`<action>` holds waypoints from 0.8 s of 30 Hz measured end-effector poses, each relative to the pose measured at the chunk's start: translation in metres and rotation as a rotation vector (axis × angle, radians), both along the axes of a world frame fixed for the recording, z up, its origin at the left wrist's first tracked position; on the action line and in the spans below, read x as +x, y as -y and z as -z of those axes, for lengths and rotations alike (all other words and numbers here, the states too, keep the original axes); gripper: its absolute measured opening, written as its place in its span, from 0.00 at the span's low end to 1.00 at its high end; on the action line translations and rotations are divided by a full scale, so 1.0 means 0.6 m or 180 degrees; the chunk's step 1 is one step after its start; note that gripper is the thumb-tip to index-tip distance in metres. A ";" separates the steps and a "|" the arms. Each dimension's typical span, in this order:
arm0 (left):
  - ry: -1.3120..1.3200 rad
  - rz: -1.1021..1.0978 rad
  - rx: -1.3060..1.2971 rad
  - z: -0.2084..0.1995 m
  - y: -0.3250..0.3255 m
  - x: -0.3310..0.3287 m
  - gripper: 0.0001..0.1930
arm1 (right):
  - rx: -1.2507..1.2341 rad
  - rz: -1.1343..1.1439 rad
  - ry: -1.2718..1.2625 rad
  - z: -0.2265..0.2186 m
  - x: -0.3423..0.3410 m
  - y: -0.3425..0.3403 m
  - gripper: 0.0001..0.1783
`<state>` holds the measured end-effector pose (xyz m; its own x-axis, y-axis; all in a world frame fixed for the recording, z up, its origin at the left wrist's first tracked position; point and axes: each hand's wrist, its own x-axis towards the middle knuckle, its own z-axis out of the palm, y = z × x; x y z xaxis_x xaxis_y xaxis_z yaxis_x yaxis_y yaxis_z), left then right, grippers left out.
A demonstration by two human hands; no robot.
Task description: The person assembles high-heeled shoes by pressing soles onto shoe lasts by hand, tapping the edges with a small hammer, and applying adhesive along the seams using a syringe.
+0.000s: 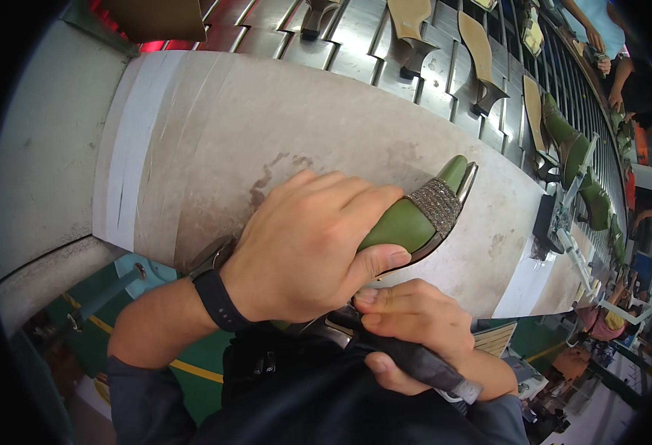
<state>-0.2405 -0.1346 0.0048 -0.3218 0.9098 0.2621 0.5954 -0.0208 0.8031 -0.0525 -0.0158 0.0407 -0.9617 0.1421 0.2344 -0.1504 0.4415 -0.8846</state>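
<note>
A green shoe last (402,228) lies over the near edge of the worktop, its toe pointing to the far right. Across its front runs a sparkling grey strap (437,205), and a shiny sole edge follows its right side. My left hand (311,233) is closed over the last from above, hiding its middle. Just below, my right hand (422,326) grips a tool by its dark, wrapped handle (415,361). The tool's working end meets the shoe's near side beneath my left hand, where I cannot make out its shape.
Beyond the pale worktop (326,111) runs a metal slat conveyor (356,63). Tan soles with dark heels (482,63) and several more green lasts (574,152) lie along it. A clear syringe-like dispenser (574,256) stands at the right. Another person's hand (597,38) shows far right.
</note>
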 end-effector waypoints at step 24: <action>-0.0365 -0.0145 -0.0894 -0.064 -0.045 0.031 0.40 | -0.1043 0.1722 -0.0426 -0.040 -0.042 -0.092 0.10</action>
<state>-0.2218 -0.1075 0.0432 -0.3467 0.9372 0.0393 0.6778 0.2213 0.7012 -0.0776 0.0396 0.0647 -0.6996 0.6831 0.2096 -0.1008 0.1961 -0.9754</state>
